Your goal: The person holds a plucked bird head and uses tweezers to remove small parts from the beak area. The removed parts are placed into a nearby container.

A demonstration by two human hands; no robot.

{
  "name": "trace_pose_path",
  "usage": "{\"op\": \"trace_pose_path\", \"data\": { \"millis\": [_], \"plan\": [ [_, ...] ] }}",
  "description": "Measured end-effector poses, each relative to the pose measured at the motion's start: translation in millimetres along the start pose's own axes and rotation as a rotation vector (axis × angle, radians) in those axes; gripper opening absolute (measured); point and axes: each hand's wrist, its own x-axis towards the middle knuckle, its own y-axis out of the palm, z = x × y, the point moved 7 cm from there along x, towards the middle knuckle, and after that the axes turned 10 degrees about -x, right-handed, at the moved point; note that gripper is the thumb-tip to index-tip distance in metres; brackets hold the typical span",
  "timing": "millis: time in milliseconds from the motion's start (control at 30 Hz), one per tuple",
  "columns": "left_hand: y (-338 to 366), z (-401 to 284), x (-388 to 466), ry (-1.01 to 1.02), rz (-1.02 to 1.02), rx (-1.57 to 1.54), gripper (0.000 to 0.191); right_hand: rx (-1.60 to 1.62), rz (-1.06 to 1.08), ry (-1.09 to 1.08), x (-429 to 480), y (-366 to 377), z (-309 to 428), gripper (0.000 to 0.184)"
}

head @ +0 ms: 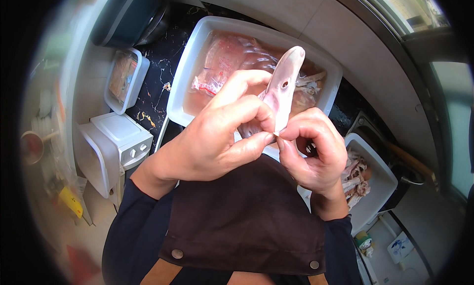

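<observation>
In front of my chest I hold a pale pink plucked poultry head [284,81], apparently a duck's, with its long bill pointing up. An oval opening shows on its side. My left hand [222,133] curls around the back of it, thumb and forefinger pinching its lower end. At that same spot, my right hand [314,148] pinches a small white bit with thumb and forefinger. Behind both hands stands a white plastic tub [181,77] of reddish water. In it lie a clear printed plastic bag of meat [222,59] and pale bony pieces [313,81].
Another white tub [381,188] at the right contains poultry pieces [355,185]. On the black marbled counter [157,81] sits a small plastic box [139,77] with packaged contents. A white appliance with knobs [122,137] stands left. A wooden handle [411,161] lies beyond the right tub.
</observation>
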Motion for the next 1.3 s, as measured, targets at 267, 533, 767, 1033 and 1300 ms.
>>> {"op": "trace_pose_path", "data": {
  "millis": [267, 533, 767, 1033, 1300],
  "plan": [
    [4, 2, -4, -0.045, 0.01, -0.014, 0.012, -0.029, 0.04, 0.065, -1, -2, 7, 0.017],
    [7, -4, -8, 0.016, -0.015, 0.116, 0.012, -0.161, 0.064, 0.079, -1, -2, 17, 0.018],
    [13, 15, -12, -0.142, 0.018, -0.128, 0.017, -0.139, 0.076, 0.181, -8, 0, 8, 0.017],
    [18, 15, -12, -0.078, -0.003, -0.253, 0.019, 0.03, 0.005, 0.163, -15, -5, -4, 0.016],
    [17, 13, -11, 0.106, -0.088, 0.136, 0.029, -0.036, -0.106, 0.1, -20, -5, -7, 0.019]
  ]
}}
